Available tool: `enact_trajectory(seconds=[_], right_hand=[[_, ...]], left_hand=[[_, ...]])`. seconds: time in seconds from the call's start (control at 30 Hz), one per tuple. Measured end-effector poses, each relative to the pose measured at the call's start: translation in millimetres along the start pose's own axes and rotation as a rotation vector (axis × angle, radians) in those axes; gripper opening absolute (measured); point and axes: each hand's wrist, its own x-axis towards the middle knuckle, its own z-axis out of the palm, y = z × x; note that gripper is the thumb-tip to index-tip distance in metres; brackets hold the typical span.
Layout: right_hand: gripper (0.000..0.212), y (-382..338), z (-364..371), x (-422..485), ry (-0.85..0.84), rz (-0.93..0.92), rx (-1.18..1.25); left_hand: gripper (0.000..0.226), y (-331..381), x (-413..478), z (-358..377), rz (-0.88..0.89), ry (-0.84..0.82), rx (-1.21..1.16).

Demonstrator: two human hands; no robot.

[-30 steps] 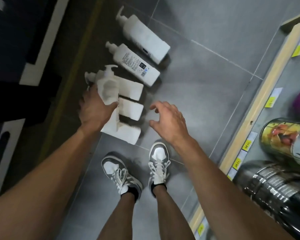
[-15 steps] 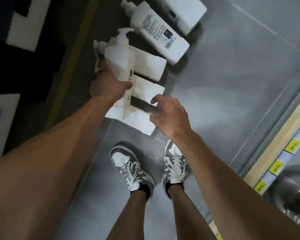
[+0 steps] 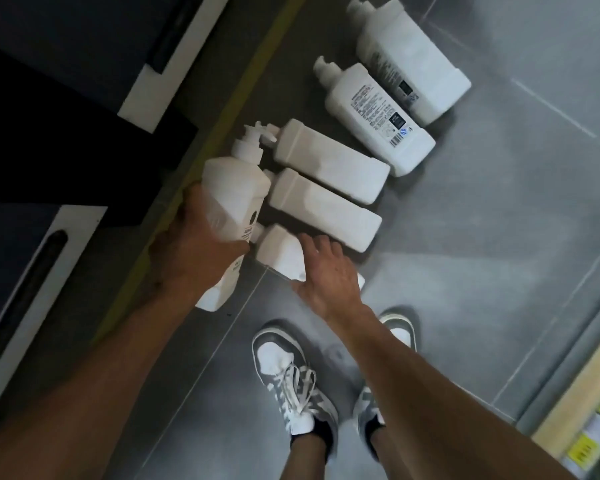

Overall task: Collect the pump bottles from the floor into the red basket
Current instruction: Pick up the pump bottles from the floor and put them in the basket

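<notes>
Several white pump bottles lie side by side on the grey tiled floor. My left hand (image 3: 194,251) grips one pump bottle (image 3: 234,199) by its body, pump head pointing away from me, lifted beside the row. My right hand (image 3: 326,268) lies over the nearest lying bottle (image 3: 279,252), fingers across its top and thumb along its near side. Beyond it lie two plain bottles (image 3: 323,209) (image 3: 326,161) and two with printed labels (image 3: 378,119) (image 3: 409,60). The red basket is not in view.
A dark unit with white panels (image 3: 139,98) runs along the left behind a yellow floor strip (image 3: 222,116). A shelf edge with yellow price tags (image 3: 582,445) is at the lower right. My shoes (image 3: 291,382) stand just below the bottles.
My left hand has raised its bottle clear of the row. My right hand, open in the air a second ago, has come down onto the nearest lying bottle.
</notes>
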Motion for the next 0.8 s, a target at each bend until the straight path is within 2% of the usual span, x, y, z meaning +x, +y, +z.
enact_trajectory(seconds=[0.2,0.4,0.6,0.8], right_hand=[[0.098,-4.9,30.0,13.1,-0.079,0.084,-0.087],[0.082,-9.7,4.0,12.2,-0.147,0.162,-0.065],[0.075,-25.5,-89.0,-62.8,-0.092,0.245,0.014],[0.080,-71.1,-239.2,-174.1,-0.028,0.363,0.148]], left_hand=[[0.099,-29.5,-3.0,0.9,-0.067,0.031,-0.079],[0.090,-33.8,-27.0,-19.6,-0.137,0.027,-0.149],[0.099,5.6,-97.6,-97.3,-0.221,0.020,-0.108],[0.094,69.0,-209.0,-222.9,-0.252,0.014,-0.136]])
